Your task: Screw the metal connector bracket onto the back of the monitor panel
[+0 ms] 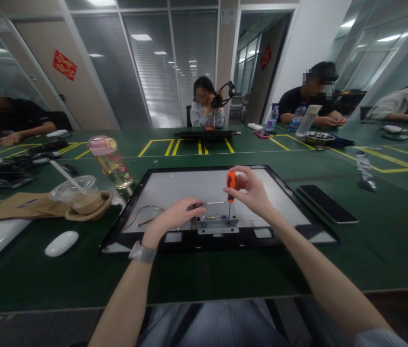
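Observation:
My right hand (250, 190) pinches the handle of an orange-and-black screwdriver (231, 185) held upright. Its shaft points down at the right part of a small silver metal box (213, 220), which has video ports along its front side. Whether the tip sits in a screw is too small to tell. My left hand (178, 214) has its fingers stretched out and thumb apart, lying at the left end of the box. Under both hands is a flat display panel (175, 185) with a black frame, its pale back facing up. Thin wires (146, 217) lie on its left side.
Left of the panel are a pink-lidded bottle (110, 161), an iced drink cup (81, 195) and a white mouse (61, 243). A black phone (327, 204) lies to the right. Several people sit around the green table (388, 241); a metal bowl (319, 139) stands farther back.

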Motion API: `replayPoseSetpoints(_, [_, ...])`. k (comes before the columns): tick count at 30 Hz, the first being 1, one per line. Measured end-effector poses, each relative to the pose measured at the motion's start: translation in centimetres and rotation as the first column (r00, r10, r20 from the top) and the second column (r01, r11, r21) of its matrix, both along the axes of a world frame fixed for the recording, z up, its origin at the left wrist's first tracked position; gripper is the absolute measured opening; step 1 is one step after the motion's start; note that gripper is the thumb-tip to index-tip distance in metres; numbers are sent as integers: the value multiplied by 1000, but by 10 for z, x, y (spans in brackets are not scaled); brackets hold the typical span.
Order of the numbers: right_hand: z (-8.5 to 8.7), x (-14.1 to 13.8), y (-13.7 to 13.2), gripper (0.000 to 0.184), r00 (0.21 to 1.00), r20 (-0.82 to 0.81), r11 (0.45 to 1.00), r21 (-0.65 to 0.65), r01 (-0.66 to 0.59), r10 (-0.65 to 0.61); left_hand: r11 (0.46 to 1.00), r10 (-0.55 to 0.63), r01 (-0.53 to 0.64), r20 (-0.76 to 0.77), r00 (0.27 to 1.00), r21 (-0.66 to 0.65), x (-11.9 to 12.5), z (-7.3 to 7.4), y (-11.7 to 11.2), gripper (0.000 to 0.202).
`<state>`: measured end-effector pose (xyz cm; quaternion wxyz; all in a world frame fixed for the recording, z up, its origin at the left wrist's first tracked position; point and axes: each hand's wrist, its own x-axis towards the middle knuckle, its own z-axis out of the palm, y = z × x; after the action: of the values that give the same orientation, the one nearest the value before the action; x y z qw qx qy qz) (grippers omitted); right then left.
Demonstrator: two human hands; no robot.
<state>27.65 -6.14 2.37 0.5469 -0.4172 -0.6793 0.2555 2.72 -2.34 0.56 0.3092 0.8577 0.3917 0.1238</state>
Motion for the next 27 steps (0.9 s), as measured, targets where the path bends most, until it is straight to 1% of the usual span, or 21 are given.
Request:
replayPoseSetpoints(5, [0, 0, -2, 46, 1000, 20, 1000, 10, -17, 17, 1000, 8, -8, -10, 1000, -10, 0, 1, 0, 55])
replayPoseSetpoints(7, [3, 1, -3, 45, 999, 15, 999, 11, -52, 52, 1000, 7, -7, -14, 1000, -6, 1, 2, 0, 54])
replayPoseSetpoints(9, [6, 2, -5, 44, 991, -2, 991, -26, -131, 131, 1000, 7, -7, -13, 1000, -7, 1, 1, 1, 54])
replayPoseSetpoints(11, [9, 6, -5, 40, 964, -54, 960, -88, -265, 261, 1000, 12, -12, -13, 1000, -9, 1, 1, 1, 55])
replayPoseSetpoints(13, [10, 9, -3, 34, 921, -137, 917, -116, -382, 366, 1000, 22, -22, -21, 1000, -12, 1, 0, 1, 55])
replayPoseSetpoints(17, [7, 16, 1, 18, 832, -317, 869, -47, -493, 455, 999, 34, -34, -30, 999, -13, 1, 1, 0, 54])
replayPoseSetpoints(19, [6, 17, 1, 17, 788, -373, 836, -53, -546, 490, 999, 34, -34, -31, 999, -15, 2, 2, -1, 54])
replayPoseSetpoints(21, [6, 16, 0, 20, 749, -412, 797, -81, -598, 520, 999, 34, -35, -32, 999, -18, 1, 1, 0, 54])
replayPoseSetpoints(23, [8, 15, -1, 18, 729, -431, 776, -98, -623, 532, 999, 35, -35, -28, 999, -14, 1, 0, 0, 54])
replayPoseSetpoints(24, [8, 15, -2, 17, 730, -431, 776, -99, -623, 531, 999, 33, -34, -25, 999, -10, 0, 0, 1, 54])
replayPoseSetpoints(27, [10, 15, -1, 16, 749, -415, 806, -61, -589, 517, 1000, 26, -26, -21, 999, -2, 0, -2, 2, 54])
